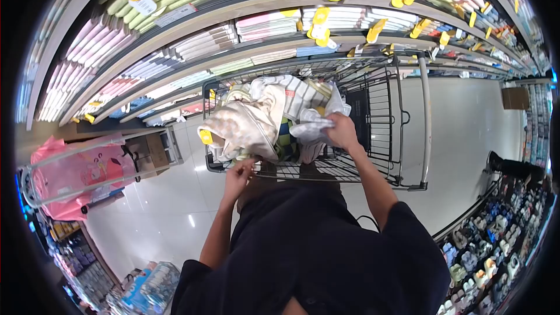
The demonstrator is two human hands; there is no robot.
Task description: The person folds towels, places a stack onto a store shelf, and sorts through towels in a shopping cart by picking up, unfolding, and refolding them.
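Note:
A wire shopping cart stands in front of me, with a heap of towels in its left part. My right hand is closed on a grey-white cloth at the right side of the heap. A beige checkered towel with a yellow tag lies at the left, beside a white striped towel. My left hand is at the cart's near rim, just below the checkered towel, its fingers bent; whether they hold the towel's edge is unclear.
Shelves of folded towels with yellow tags run along the far side. At the left is a trolley with a pink plastic bag and a cardboard box. Racks of footwear stand at the lower right, near a person's dark-clothed leg.

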